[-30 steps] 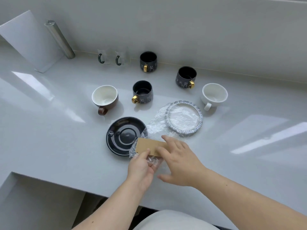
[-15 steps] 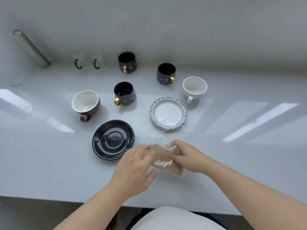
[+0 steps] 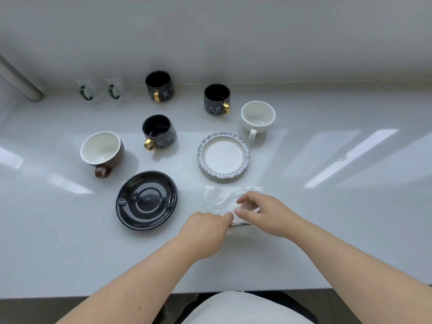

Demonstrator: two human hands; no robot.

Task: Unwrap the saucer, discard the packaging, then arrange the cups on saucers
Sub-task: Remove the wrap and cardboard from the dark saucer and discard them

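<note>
Clear plastic packaging point(image 3: 224, 197) lies on the white counter just in front of a bare white saucer with a blue scalloped rim point(image 3: 223, 157). My left hand point(image 3: 205, 232) and my right hand point(image 3: 264, 212) both pinch the near edge of the packaging. A black saucer point(image 3: 146, 199) sits to the left of my hands. Behind it stand a brown cup with a white inside point(image 3: 102, 149) and a dark cup with a gold handle point(image 3: 159, 132). A white cup point(image 3: 257, 116) stands behind the scalloped saucer.
Two more dark gold-handled cups point(image 3: 160, 86) point(image 3: 217, 98) stand near the back wall, beside two clear glasses with green handles point(image 3: 87, 91). A metal tube point(image 3: 17, 78) leans at the far left. The counter's front edge point(image 3: 70, 296) is close to my body.
The packaging has come fully off the scalloped saucer and been drawn toward me. The brown card seen in it earlier is now hidden; both hands have gathered at its near edge.
</note>
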